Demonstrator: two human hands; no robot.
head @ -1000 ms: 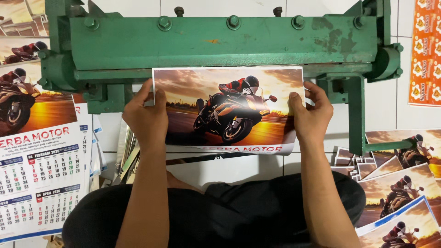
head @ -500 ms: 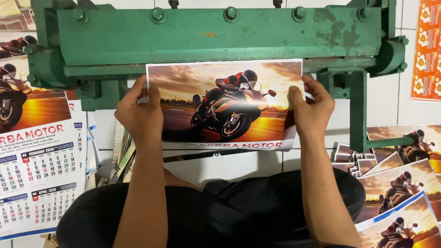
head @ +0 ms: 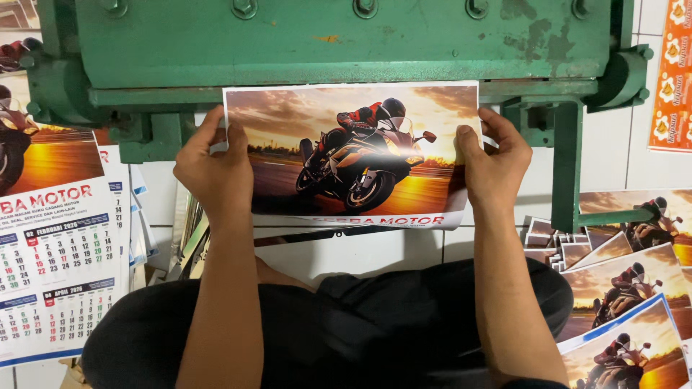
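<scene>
A glossy calendar sheet (head: pixel 353 155) printed with a motorcycle rider at sunset lies in front of me, its top edge against the slot of a green metal press machine (head: pixel 339 43). My left hand (head: pixel 213 173) grips the sheet's left edge, thumb on top. On the right edge my right hand (head: pixel 494 162) holds it the same way. The sheet's lower part curls down over my lap, and dark trousers fill the bottom of the view.
A stack of finished calendars (head: pixel 50 245) with month grids lies at the left on the white tiled floor. More motorcycle prints (head: pixel 627 288) are fanned out at the right, beside small offcuts (head: pixel 551 241). The machine's green leg (head: pixel 566 166) stands right of my right hand. An orange poster (head: pixel 670 72) hangs at far right.
The view has moved closer to the machine. Both hands have slid the sheet slightly up, so its top edge sits tighter against the machine's slot. The grip is unchanged.
</scene>
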